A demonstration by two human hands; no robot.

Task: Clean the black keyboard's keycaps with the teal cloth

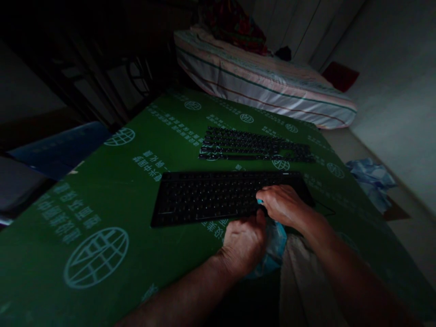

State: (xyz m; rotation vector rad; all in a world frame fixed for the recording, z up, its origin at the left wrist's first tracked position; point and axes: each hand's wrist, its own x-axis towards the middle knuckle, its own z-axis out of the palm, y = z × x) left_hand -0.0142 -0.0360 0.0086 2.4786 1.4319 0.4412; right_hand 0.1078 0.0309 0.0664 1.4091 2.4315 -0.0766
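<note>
A black keyboard lies on the green table sheet, its key area showing rows of small posts without caps. My right hand is closed over the keyboard's right part, with a small turquoise thing showing at its fingertips; its kind is unclear. My left hand is closed at the keyboard's front edge, thumb toward the keys. What its curled fingers hold, if anything, is hidden. Beside and below both hands lies a crinkled blue plastic bag, partly covered by them.
Behind the keyboard, black keycaps lie in rows on the green sheet. A beige cloth hangs below my right forearm. A thin cable runs out at the right. Beyond the table stands a bed; crumpled plastic lies right.
</note>
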